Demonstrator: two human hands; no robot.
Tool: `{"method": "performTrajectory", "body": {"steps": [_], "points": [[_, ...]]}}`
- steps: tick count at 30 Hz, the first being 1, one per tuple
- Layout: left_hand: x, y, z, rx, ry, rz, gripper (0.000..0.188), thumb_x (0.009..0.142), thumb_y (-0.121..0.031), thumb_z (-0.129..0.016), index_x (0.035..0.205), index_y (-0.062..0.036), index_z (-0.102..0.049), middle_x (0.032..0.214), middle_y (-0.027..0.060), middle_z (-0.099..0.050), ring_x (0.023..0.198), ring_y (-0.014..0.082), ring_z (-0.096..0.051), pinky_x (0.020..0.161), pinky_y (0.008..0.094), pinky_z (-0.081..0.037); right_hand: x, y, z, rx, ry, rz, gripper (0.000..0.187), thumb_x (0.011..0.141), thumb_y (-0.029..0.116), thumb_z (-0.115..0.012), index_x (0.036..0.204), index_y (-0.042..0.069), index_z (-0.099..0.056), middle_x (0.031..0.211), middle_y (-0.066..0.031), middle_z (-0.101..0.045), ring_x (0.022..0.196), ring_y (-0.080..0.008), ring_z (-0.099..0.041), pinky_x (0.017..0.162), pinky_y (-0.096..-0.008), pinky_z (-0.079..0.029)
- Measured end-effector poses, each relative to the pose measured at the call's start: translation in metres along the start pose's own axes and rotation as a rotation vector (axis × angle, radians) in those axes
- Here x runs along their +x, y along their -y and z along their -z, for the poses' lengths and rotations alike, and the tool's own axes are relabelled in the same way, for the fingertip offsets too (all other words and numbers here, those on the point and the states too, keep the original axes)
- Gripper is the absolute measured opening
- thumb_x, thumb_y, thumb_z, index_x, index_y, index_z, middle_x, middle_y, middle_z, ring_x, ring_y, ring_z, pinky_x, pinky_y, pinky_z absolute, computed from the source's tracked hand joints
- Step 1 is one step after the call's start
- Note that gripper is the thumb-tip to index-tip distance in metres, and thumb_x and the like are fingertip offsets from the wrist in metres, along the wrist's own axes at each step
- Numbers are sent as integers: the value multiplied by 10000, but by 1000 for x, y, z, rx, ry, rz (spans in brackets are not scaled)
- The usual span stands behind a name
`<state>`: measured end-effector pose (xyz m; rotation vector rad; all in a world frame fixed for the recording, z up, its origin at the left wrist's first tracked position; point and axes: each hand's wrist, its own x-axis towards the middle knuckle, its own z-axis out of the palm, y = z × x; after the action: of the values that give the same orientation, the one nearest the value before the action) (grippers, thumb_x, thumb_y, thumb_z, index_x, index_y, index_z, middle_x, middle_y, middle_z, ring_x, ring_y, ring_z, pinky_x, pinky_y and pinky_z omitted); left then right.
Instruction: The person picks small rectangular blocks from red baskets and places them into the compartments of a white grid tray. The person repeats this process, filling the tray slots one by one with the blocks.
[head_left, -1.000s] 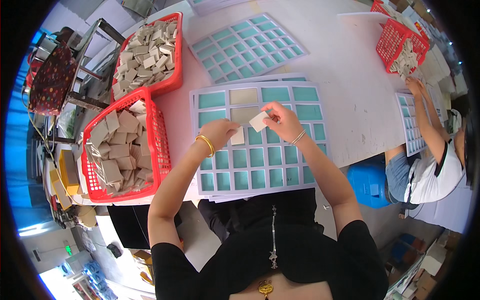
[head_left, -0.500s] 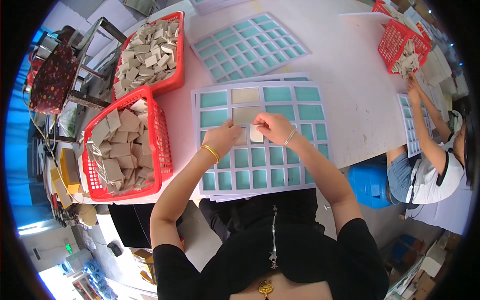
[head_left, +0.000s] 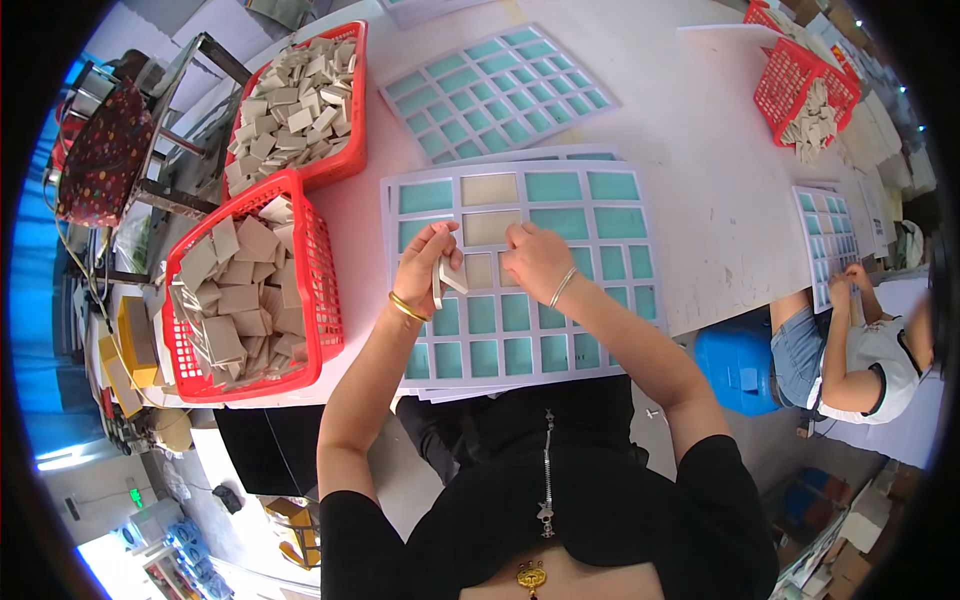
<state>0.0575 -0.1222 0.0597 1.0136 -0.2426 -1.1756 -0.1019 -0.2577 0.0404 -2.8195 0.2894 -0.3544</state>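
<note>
In front of me lies a white grid tray [head_left: 520,381] with turquoise-bottomed cells. Flat beige board pieces fill two wide cells in its second column, and a smaller beige piece [head_left: 479,270] sits in a cell below them. My left hand [head_left: 425,262] is closed around a few loose beige board pieces [head_left: 453,277], held tilted above the tray's left part. My right hand [head_left: 538,262] has its fingers curled together at the neighbouring small cell. A bit of a beige piece shows under those fingertips; the rest is hidden by the hand.
Two red plastic baskets [head_left: 328,290] heaped with beige pieces stand at the left. Another grid tray [head_left: 500,95] lies farther back. At right, a co-worker [head_left: 860,370] sits by a blue stool [head_left: 735,370], with a smaller tray [head_left: 825,235] and red basket [head_left: 808,90].
My left hand has drawn back left from the cells and turned, showing the pieces in it. My right hand has turned over its small cell. The co-worker's hands have left the far basket.
</note>
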Motion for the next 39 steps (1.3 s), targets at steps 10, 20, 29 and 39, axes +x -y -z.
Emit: {"method": "performTrajectory", "body": {"steps": [10,20,29,39], "points": [[-9,26,-21,158,-154,-249,121,932,-147,-576,1011,-56,-566,820,-18,-554,717,67,-543,594,218,-462,10,37,17,1274,96,-412,418,793,208,-717,1093,28,-489,894,-92,-637,681,-124,-641,485,-249,-493],[-23,39,-26,836,-152,-421,48,898,-68,-598,908,-24,-580,765,-8,-526,680,54,-458,584,207,-384,-7,13,28,906,-209,-322,238,926,258,-574,904,22,-556,747,-26,-584,611,-85,-551,531,-240,-442],[-30,52,-36,1497,-36,-544,81,843,-68,-570,909,-94,-609,877,77,-575,784,240,-553,728,394,-414,-32,2,33,1024,-166,-494,249,924,252,-550,939,4,-536,781,-96,-569,689,-177,-536,614,-313,-441],[-68,34,5,1826,120,-692,359,758,5,-557,1067,-162,-629,1100,3,-621,1091,256,-519,932,435,-347,-53,0,40,775,-61,-368,263,801,125,-648,1003,10,-523,838,-131,-611,701,-229,-594,621,-328,-475]]}}
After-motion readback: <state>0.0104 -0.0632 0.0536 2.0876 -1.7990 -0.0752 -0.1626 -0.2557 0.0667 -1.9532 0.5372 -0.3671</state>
